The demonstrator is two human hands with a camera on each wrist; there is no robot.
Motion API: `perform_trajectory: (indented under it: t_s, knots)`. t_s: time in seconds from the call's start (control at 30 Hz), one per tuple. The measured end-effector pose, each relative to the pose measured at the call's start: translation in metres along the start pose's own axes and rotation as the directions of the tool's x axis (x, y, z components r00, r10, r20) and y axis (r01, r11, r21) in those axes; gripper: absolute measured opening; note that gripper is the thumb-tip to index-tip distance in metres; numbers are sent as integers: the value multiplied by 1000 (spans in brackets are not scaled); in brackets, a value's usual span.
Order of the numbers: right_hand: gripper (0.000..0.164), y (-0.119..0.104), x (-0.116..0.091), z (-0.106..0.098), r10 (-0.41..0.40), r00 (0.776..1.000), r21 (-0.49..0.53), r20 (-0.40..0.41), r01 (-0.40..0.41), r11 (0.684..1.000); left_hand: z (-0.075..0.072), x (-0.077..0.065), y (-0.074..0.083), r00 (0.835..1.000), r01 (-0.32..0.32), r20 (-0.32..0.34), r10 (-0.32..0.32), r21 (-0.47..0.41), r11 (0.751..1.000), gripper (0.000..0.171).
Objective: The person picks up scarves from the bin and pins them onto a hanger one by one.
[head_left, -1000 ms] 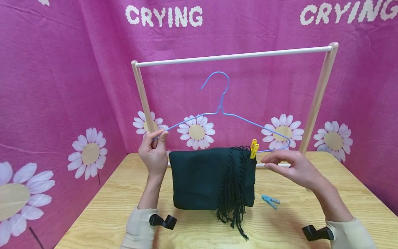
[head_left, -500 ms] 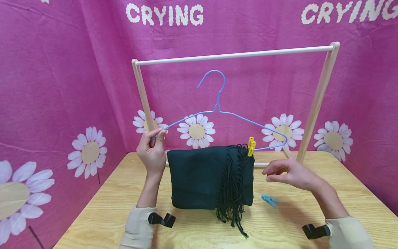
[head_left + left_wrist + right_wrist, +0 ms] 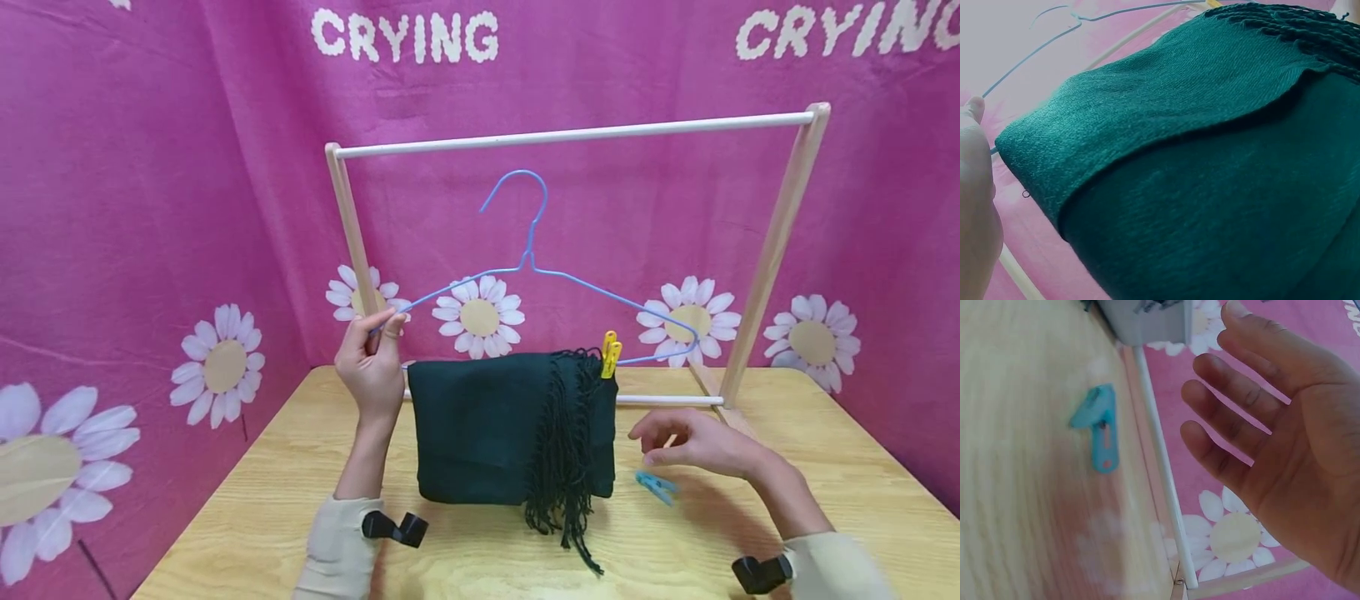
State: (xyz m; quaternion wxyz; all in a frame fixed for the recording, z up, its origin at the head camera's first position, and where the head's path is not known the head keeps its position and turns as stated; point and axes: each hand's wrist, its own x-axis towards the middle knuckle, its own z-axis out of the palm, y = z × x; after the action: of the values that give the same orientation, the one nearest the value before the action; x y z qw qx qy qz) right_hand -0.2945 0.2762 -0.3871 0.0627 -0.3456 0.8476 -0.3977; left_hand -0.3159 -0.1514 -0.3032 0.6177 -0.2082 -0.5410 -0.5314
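My left hand [image 3: 371,367] pinches the left shoulder of a blue wire hanger [image 3: 528,242] and holds it up above the table. Over the hanger's lower bar hangs a folded dark green scarf [image 3: 480,433], its fringe [image 3: 558,450] falling at the right side. A yellow clothespin [image 3: 611,356] clips the scarf's top right corner to that bar. Empty, with fingers loosely bent, my right hand [image 3: 701,442] hovers above a blue clothespin [image 3: 656,486] on the table. In the right wrist view the same clothespin [image 3: 1105,434] lies apart from the fingers.
Behind the hanger stands a rack with a white top rail [image 3: 570,135] and wooden posts [image 3: 776,250]. Its low white bar [image 3: 667,401] runs near the back of the wooden table [image 3: 255,500]. A pink curtain [image 3: 247,100] with daisies surrounds the table.
My right hand has dropped from beside the yellow clothespin toward the blue one on the table. The left hand keeps its hold, with the hanger and scarf almost still.
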Motion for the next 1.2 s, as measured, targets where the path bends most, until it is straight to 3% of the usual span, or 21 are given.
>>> perform_trajectory:
  t_s: [0.27,0.6,0.73,0.93,1.2]
  knots:
    - [30,2,-16,-3,11,1000,-52,-24,-12,999,-2,3,-1,1000,-9,-5,9,2,1000,16]
    - [33,22,-42,1,66,996,-94,-57,-71,993,0,4,-1,1000,-4,-6,4,-17,1000,16]
    - [38,24,-42,3,86,996,-45,-17,-87,995,-2,2,-1,1000,10,-18,-10,-19,1000,15]
    - [46,26,-40,5,188,980,18,65,-190,982,-1,1,-3,1000,17,-17,-17,-26,1000,15]
    - [48,32,-38,11,209,975,48,77,-213,976,0,0,-5,1000,2,10,-2,-16,1000,16]
